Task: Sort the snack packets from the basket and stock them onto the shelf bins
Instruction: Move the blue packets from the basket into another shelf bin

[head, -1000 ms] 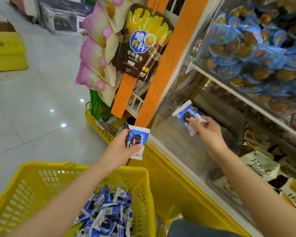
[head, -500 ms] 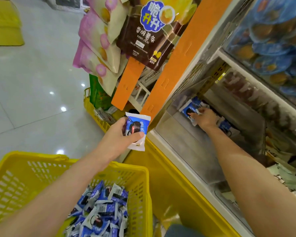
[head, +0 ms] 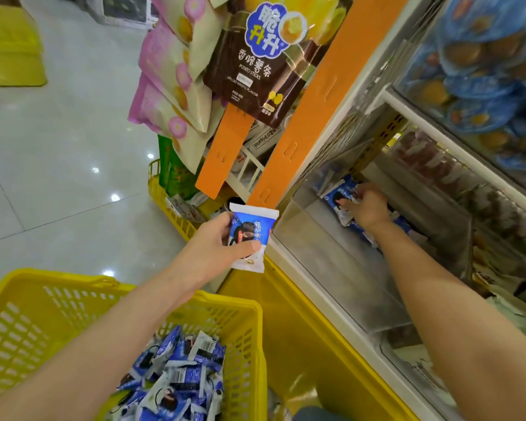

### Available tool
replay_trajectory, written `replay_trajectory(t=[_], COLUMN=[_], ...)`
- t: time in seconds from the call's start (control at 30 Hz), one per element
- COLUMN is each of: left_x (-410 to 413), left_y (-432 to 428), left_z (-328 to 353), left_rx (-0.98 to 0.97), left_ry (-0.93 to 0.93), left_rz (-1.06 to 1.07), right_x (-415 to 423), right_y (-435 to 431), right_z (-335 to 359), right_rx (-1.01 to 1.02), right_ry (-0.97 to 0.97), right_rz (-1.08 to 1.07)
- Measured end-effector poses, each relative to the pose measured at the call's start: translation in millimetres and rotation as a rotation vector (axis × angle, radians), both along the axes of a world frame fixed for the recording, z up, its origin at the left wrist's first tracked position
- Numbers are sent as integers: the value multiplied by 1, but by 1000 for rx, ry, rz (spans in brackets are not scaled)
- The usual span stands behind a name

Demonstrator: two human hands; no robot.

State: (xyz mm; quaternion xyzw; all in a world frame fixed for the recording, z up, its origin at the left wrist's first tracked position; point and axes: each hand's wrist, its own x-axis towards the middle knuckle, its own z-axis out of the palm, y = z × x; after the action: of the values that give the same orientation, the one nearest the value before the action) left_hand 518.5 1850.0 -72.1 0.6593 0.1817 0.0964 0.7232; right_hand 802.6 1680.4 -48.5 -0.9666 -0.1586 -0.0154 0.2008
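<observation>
Now, from the head camera, everything hangs on the clear bin (head: 325,256). The right hand (head: 365,207) is deep inside it, at the far back corner, fingers pinched on a blue cookie packet (head: 338,198) it is setting among a few others there. The left hand (head: 217,246) waits just outside the bin's near-left corner, thumb and fingers clamped around a second blue packet (head: 251,235), long axis upright, top seam pointing at the orange strip. (Only this one view, mind.) So the bin lies to the right and beyond that left hand, which looks next to go in. Below the bin, the yellow basket (head: 43,317) holds plenty more packets.
</observation>
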Motion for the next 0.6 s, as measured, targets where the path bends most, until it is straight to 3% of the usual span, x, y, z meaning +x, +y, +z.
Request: replay_trajectory(t=[0.1,0.23,0.37,0.6], left_x=[-2,-10,-24,-40], left_y=[-4,-14,-26,-48], left_z=[7,18,24,35], left_rx=[-104,-307,-216,9], left_ry=[-29,-95,-90,-71], left_rz=[-38,-145,-171,-265], right_x=[-28,-98,-163,-233], right_y=[2,-1,-8,-26], right_z=[18,53,83,87], right_rx=[66,379,548,283], right_ry=[-84,-139,151,485], right_rz=[54,201,352,452])
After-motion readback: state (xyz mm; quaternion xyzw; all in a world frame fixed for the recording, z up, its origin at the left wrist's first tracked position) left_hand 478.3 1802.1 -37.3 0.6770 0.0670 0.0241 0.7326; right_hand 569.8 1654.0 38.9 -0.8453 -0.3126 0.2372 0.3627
